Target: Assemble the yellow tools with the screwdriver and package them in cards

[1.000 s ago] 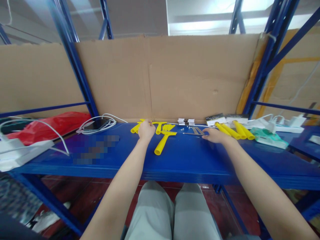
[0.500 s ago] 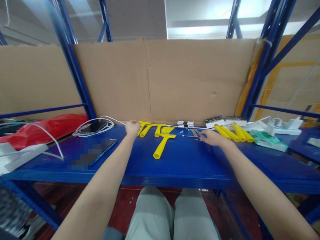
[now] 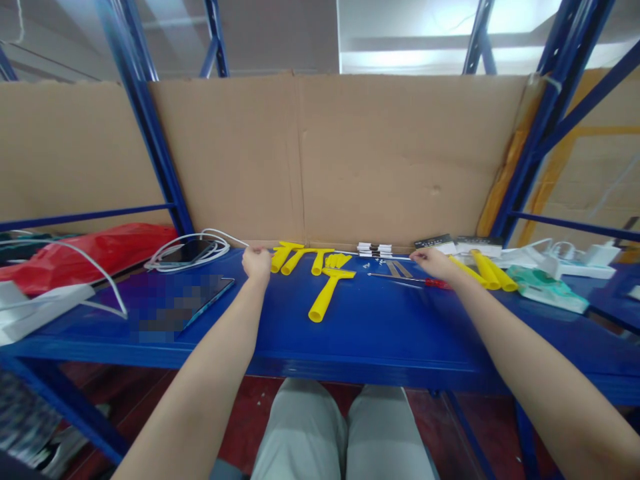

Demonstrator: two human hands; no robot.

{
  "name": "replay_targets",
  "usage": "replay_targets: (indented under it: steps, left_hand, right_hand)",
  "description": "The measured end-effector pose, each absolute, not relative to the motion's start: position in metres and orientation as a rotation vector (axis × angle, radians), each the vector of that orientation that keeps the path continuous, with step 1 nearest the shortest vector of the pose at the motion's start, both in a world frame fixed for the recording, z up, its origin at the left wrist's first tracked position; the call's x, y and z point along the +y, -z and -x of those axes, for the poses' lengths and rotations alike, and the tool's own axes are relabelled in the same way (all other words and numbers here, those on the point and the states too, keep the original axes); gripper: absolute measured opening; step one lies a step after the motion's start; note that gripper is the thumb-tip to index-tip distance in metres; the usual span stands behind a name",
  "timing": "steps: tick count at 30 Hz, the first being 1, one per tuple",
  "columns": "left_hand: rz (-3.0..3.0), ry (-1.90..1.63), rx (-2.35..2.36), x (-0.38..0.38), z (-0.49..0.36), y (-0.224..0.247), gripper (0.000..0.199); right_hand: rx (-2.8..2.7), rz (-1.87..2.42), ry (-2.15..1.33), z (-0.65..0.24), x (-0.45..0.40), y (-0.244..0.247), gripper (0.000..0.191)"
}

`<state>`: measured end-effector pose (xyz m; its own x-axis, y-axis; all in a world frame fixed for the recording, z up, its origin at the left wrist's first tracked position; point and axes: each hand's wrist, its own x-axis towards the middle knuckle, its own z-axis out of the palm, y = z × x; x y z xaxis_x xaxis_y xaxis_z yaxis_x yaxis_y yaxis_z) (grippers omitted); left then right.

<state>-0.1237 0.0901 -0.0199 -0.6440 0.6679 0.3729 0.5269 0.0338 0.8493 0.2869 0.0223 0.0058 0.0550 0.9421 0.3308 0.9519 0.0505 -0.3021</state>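
My left hand (image 3: 257,262) is closed at the back of the blue table (image 3: 370,333), beside the leftmost of several yellow T-shaped handles (image 3: 293,260); what its fingers hold is too small to tell. One yellow handle (image 3: 324,298) lies nearer, pointing toward me. My right hand (image 3: 431,261) is closed near the black-and-white packs (image 3: 434,243), its fingertips by the white cable along the back; its grip is unclear. Below it lies a red-handled screwdriver (image 3: 436,283), with flat metal blades (image 3: 399,269) to its left. Small yellow pieces (image 3: 337,261) lie mid-table.
A phone (image 3: 207,300), a coiled white cable (image 3: 220,248) and a red bag (image 3: 115,250) are on the left. Yellow tubes (image 3: 493,270), a green-white packet (image 3: 547,290) and a power strip (image 3: 585,268) are on the right. Cardboard (image 3: 350,160) stands behind.
My right hand has moved up and back from the metal blades, uncovering the red screwdriver handle. My left hand stays near the leftmost yellow handle. The view has shifted slightly.
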Motion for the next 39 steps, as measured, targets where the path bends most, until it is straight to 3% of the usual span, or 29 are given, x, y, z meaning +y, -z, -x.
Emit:
replay_targets:
  steps: [5, 15, 24, 39]
  left_hand:
    - [-1.265, -1.598, 2.137, 0.078, 0.116, 0.012, 0.03]
    - [-1.688, -1.093, 2.25, 0.073, 0.11, 0.018, 0.031]
    - [-1.703, -1.108, 2.278, 0.082, 0.113, 0.023, 0.024]
    - [-1.7, -1.119, 2.265, 0.08, 0.113, 0.022, 0.025]
  right_hand:
    - [-1.85, 1.861, 0.002, -0.299, 0.044, -0.009, 0.026]
    - [-1.886, 1.958, 0.002, -0.293, 0.07, -0.007, 0.021]
    - [-2.025, 2.083, -0.178, -0.274, 0.076, 0.015, 0.009]
    - [-2.086, 2.082, -0.203, -0.277, 0.064, 0.007, 0.026]
